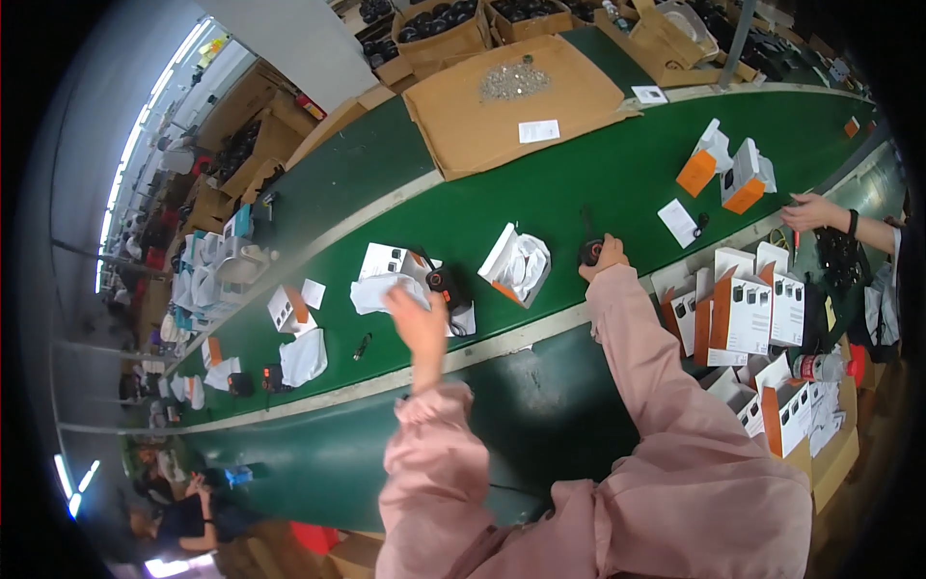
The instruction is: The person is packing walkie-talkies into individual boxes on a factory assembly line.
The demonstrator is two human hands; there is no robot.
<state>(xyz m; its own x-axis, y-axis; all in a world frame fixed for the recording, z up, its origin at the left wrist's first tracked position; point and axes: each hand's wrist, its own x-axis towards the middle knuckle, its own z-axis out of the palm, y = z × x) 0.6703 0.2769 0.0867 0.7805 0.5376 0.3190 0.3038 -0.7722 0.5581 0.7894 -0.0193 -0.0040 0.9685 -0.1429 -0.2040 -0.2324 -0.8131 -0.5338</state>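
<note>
On the green belt (540, 207), my right hand (606, 257) is closed round a small black round device (589, 253) with a dark strap or cord reaching away from it. My left hand (419, 326) is smeared by motion over a white pouch (381, 294), and its fingers are hard to make out. Right beside that hand is a black device with an orange ring (441, 280). A white carton (384, 259) lies behind the pouch. Between my hands stands an open white and orange box (501, 265) with white wrapping (526, 262) inside.
Open boxes (743, 183) and a white leaflet (678, 223) lie farther right, where another person's hand (813, 211) reaches in. Upright cartons (741, 314) and a bottle (820, 368) crowd my right side. A cardboard tray (453, 116) holds small clear pieces. Leftward are a cable (362, 346) and more pouches (304, 357).
</note>
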